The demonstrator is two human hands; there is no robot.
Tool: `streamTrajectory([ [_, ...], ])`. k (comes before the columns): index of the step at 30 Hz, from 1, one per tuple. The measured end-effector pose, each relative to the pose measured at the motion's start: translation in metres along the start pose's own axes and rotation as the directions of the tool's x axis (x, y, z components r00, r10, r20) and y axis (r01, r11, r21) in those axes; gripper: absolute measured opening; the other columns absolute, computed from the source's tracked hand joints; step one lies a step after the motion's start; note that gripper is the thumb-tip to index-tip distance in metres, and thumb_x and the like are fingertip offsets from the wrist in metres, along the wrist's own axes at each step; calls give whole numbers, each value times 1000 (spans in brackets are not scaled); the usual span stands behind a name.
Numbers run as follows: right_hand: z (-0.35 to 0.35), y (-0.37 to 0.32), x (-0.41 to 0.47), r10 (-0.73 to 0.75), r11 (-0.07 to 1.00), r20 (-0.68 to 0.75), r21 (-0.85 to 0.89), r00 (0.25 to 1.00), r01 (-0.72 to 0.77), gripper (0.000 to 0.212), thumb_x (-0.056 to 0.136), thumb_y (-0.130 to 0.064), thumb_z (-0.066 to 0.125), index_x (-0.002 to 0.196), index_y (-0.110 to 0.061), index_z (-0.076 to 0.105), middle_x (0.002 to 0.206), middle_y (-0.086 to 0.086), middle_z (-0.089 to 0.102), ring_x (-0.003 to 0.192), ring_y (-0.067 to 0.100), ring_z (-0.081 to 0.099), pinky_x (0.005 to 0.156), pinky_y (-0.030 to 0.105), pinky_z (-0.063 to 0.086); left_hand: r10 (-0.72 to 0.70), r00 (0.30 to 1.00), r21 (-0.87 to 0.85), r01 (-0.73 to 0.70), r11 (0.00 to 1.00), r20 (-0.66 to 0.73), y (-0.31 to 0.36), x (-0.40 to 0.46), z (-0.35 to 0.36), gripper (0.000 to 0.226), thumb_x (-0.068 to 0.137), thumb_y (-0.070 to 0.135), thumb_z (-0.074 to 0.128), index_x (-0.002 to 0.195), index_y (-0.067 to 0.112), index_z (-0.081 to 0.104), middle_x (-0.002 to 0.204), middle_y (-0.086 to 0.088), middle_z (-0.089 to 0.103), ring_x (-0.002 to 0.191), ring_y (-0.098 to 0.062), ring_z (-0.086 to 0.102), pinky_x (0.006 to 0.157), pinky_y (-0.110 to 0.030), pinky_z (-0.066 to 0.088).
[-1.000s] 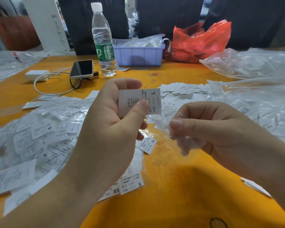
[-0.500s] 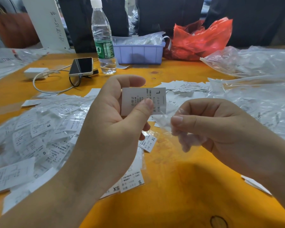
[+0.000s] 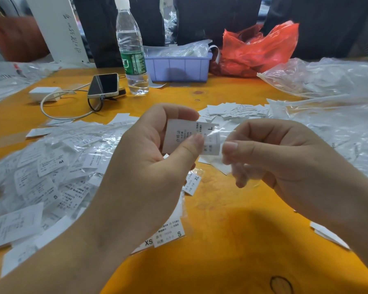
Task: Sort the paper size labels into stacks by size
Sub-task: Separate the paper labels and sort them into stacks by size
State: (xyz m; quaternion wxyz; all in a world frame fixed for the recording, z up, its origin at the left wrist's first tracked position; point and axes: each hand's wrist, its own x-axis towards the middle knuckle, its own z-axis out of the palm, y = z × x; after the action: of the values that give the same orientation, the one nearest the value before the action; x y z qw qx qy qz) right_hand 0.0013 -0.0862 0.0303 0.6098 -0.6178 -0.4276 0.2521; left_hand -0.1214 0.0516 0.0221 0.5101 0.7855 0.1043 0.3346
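Over the orange tabletop (image 3: 232, 240), left hand (image 3: 149, 166) pinched the L label (image 3: 185, 136); right hand (image 3: 285, 158), just right of it, pinched clear film (image 3: 227, 134).

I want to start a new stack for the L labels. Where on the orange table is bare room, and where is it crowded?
The bare orange table is free between the forearms, below the XL label. A smaller patch lies between the white charger cable and lavender plastic bin. The bagged label heap and clear plastic bags crowd the sides.
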Motion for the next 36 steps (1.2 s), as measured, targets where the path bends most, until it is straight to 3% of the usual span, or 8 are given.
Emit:
streamTrajectory([
  [11, -1, 1, 2, 18, 1000, -15, 20, 1000, -18, 13, 75, -24, 65, 65, -18, 72, 70, 6, 68, 58, 17, 56, 52, 24, 51, -2, 999, -23, 3, 1000, 52, -1, -1, 1, 15, 80, 32, 59, 90, 41, 66, 79, 14, 70, 65, -7, 64, 50, -20, 51],
  [25, 0, 3, 0, 23, 1000, 6, 5, 1000, -23, 18, 75, -21, 66, 74, -4, 70, 64, 4, 65, 56, 15, 57, 52, 24, 50, 6, 998, 12, -7, 1000, 63, 0, -2, 3, 20, 79, 31, 62, 98, 39, 63, 79, 10, 70, 64, -11, 66, 49, -20, 52],
  [29, -1, 3, 0, 23, 1000, -2, 4, 1000, -23, 19, 75, -21, 66, 74, -3, 69, 66, 5, 65, 56, 15, 56, 52, 23, 50, -15, 999, -29, 16, 999, 33, 0, -1, 3, 23, 78, 33, 63, 101, 36, 61, 79, 9, 72, 67, -10, 66, 50, -22, 53],
  [36, -3, 0, 2, 38, 999, -47, -12, 998, -38, 16, 75, -26, 66, 64, -17, 72, 83, 20, 69, 57, 16, 56, 55, 25, 53, -33, 996, 1, 33, 999, -82, 2, 2, -3, 17, 82, 43, 56, 93, 31, 62, 80, 13, 71, 69, -7, 65, 53, -18, 54],
])
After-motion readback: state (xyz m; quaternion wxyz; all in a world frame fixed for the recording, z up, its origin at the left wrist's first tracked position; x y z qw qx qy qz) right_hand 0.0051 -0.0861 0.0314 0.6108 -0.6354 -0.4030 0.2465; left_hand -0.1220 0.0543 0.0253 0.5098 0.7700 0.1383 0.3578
